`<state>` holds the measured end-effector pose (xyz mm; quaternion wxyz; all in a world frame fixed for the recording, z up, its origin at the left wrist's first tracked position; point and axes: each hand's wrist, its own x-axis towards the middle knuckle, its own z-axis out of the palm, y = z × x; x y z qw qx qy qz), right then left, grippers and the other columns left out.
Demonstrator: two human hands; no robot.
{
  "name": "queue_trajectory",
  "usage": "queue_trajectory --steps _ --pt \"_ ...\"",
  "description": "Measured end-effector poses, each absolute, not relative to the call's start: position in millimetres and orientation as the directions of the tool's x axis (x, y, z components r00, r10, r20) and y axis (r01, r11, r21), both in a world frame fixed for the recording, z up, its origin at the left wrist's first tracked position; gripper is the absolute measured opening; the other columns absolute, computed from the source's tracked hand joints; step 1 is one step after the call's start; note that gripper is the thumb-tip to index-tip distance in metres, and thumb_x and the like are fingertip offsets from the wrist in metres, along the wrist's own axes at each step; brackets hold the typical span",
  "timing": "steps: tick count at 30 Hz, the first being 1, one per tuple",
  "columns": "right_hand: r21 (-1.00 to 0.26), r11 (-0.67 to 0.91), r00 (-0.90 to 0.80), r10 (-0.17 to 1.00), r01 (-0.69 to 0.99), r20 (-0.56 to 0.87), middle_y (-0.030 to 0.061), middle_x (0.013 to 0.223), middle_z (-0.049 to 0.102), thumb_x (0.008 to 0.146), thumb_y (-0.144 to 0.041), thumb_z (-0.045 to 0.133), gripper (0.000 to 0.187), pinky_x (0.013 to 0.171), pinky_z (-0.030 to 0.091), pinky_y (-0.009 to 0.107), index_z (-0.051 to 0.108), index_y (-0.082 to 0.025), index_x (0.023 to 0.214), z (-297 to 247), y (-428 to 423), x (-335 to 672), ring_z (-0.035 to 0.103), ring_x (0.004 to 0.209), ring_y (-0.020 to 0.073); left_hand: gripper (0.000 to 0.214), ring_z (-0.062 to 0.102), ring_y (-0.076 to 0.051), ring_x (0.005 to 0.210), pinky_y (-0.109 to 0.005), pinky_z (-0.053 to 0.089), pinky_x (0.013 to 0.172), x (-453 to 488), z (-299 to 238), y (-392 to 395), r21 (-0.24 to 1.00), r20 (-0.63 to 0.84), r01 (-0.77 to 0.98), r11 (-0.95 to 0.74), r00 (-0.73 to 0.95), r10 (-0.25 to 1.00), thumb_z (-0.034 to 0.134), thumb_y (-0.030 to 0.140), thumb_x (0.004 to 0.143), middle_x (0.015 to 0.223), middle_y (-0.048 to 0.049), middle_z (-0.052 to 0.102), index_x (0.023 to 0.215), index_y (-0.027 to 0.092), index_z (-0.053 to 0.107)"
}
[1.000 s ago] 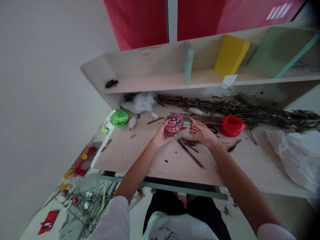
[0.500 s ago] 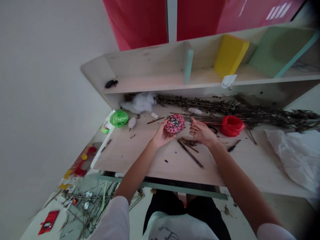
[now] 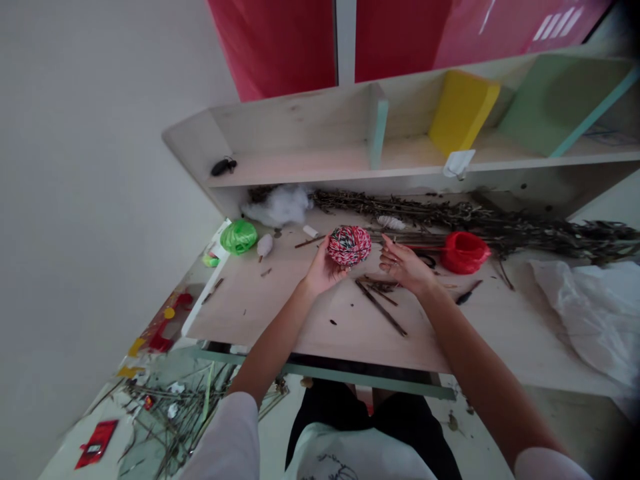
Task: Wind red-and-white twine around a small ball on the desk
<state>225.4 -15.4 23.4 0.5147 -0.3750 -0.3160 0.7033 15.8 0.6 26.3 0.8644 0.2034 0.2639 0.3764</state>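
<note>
My left hand [image 3: 321,272] is closed around the lower left side of a ball of yarn [image 3: 349,245], wound in red, white and dark green strands. The ball is held above the desk. To its right, a short gap away, my right hand [image 3: 401,265] has its fingers curled and pinched together. Whatever it may grip is too small to make out. Below the hands lie several broken brown twigs [image 3: 383,308] on the desk top. Just beyond my right hand stands a roll of red plastic twine [image 3: 465,252], with a black ring-like handle partly hidden beside it.
Dried stalks [image 3: 430,212] run along the back under the shelf [image 3: 300,167]. White fluff [image 3: 280,205], a green twine ball [image 3: 239,237] and a white wrapped lump [image 3: 265,246] sit left. A plastic bag [image 3: 595,313] lies right. Sticks [image 3: 170,420] litter the floor.
The yarn ball has turned a little in my left hand, so more dark green strands show at its upper left. My right hand has hardly moved.
</note>
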Motion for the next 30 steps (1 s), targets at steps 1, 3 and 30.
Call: queue_trajectory --steps 1,3,30 --pt "-0.833 -0.267 -0.189 0.962 -0.484 -0.199 -0.0086 0.057 0.028 0.059 -0.045 0.082 0.040 0.050 0.031 0.023 0.062 -0.025 0.087 23 -15 226 0.028 0.050 0.0077 0.064 0.069 -0.018 0.060 -0.022 0.054 0.046 16 26 1 0.550 -0.310 -0.547 0.631 0.568 0.762 0.035 0.059 0.092 0.090 -0.0127 0.071 0.138 0.015 0.045" --pt "-0.831 -0.268 -0.197 0.961 -0.487 -0.194 -0.0086 0.057 0.026 0.059 -0.045 0.082 0.039 0.049 0.030 0.023 0.062 -0.025 0.086 22 -15 226 0.026 0.050 0.0079 0.064 0.070 -0.019 0.065 -0.022 0.054 0.046 16 25 1 0.550 -0.323 -0.553 0.626 0.551 0.770 0.035 0.059 0.092 0.092 -0.0121 0.071 0.140 0.016 0.043" --pt "-0.846 -0.257 -0.197 0.963 -0.468 -0.184 -0.0083 0.056 0.023 0.062 -0.047 0.081 0.036 0.051 0.031 0.023 0.063 -0.025 0.085 23 -16 226 0.024 0.049 0.0079 0.068 0.060 -0.015 0.046 -0.024 0.048 0.044 17 20 0 0.639 -0.344 -0.433 0.636 0.579 0.740 0.034 0.067 0.088 0.072 -0.0102 0.071 0.117 0.013 0.063"
